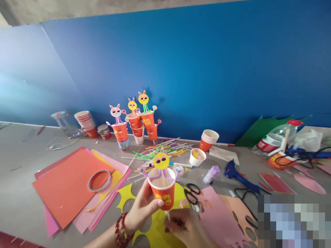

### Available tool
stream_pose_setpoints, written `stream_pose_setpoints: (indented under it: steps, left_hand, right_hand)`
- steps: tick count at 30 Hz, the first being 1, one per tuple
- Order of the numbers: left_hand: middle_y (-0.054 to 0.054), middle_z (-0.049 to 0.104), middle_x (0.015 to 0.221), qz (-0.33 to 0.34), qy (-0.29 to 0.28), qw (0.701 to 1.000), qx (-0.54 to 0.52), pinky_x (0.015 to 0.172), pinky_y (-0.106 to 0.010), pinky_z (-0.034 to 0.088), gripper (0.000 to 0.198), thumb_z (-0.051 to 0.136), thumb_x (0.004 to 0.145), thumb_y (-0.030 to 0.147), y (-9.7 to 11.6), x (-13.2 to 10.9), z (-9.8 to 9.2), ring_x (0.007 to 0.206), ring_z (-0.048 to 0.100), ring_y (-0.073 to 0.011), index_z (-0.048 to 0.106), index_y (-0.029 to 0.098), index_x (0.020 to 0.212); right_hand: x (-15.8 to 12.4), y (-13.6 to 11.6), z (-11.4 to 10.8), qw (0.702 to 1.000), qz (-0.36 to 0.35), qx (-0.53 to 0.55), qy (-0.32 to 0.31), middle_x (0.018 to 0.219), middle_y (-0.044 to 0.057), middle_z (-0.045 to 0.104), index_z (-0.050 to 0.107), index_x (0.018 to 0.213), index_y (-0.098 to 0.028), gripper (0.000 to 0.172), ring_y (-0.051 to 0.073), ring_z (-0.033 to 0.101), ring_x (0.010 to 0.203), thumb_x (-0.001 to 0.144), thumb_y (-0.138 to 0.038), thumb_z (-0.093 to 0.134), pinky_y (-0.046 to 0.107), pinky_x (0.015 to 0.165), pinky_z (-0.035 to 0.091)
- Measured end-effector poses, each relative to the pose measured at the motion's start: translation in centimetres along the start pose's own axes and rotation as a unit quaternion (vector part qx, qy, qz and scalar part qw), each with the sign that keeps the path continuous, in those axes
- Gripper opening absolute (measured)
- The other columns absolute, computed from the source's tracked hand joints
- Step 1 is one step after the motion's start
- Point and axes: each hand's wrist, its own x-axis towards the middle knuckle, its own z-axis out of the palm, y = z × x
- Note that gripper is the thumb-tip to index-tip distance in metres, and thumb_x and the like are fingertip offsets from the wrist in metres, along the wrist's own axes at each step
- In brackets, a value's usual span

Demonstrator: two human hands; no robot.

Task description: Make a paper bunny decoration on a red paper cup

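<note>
My left hand (144,206) is wrapped around a red paper cup (168,197) with a white rim and yellow lettering. A yellow paper animal face (161,161) with ears stands up out of the cup, with purple arms ending in round pink paws over the rim. Under the cup, my right hand (184,225) pinches a white stick (168,215) that comes out of the base. Yellow cut-out paper (152,227) lies beneath both hands. Black-handled scissors (191,193) rest just right of the cup.
Similar finished cup figures (120,132) stand against the blue wall. Colored pipe cleaners (165,148) lie scattered behind my hands. Orange and pink paper sheets (67,186) with a tape roll (99,180) are at left. A blue glue gun (240,175), glue stick (211,174) and bottle (279,137) are at right.
</note>
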Motion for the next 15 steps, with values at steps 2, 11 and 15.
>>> stream_pose_setpoints:
  steps: [2, 11, 15]
  left_hand:
    - [-0.015, 0.055, 0.142, -0.007, -0.031, 0.999, 0.005, 0.112, -0.043, 0.039, 0.072, 0.076, 0.083, 0.037, -0.3, -0.2, 0.5, 0.134, 0.048, -0.0352, 0.044, 0.023, 0.146]
    - [-0.014, 0.058, 0.139, -0.012, -0.01, 1.0, -0.016, 0.109, -0.045, 0.042, 0.068, 0.076, 0.082, 0.036, -0.5, -0.1, 0.6, 0.128, 0.053, -0.0346, 0.049, 0.023, 0.143]
    - [-0.014, 0.065, 0.13, 0.012, 0.068, 0.997, -0.03, 0.104, -0.045, 0.047, 0.067, 0.076, 0.081, 0.038, -0.1, 0.3, -0.5, 0.12, 0.059, -0.0338, 0.051, 0.022, 0.141]
  right_hand:
    - [0.2, 0.4, 0.1, 0.999, -0.01, 0.047, 0.025, 0.063, 0.003, 0.07, 0.074, 0.073, -0.015, 0.043, 0.013, 0.06, 0.056, 0.093, -0.048, 0.055, 0.02, 0.051, 0.038]
    - [0.0, -0.1, 0.0, 0.999, -0.003, 0.036, -0.008, 0.063, 0.001, 0.071, 0.076, 0.072, -0.016, 0.037, 0.013, 0.06, 0.056, 0.092, -0.041, 0.057, 0.02, 0.052, 0.037]
    - [-0.2, -1.0, -0.2, 0.999, 0.005, -0.014, -0.045, 0.062, -0.002, 0.067, 0.075, 0.07, -0.018, 0.026, 0.01, 0.055, 0.057, 0.088, -0.029, 0.061, 0.019, 0.051, 0.031]
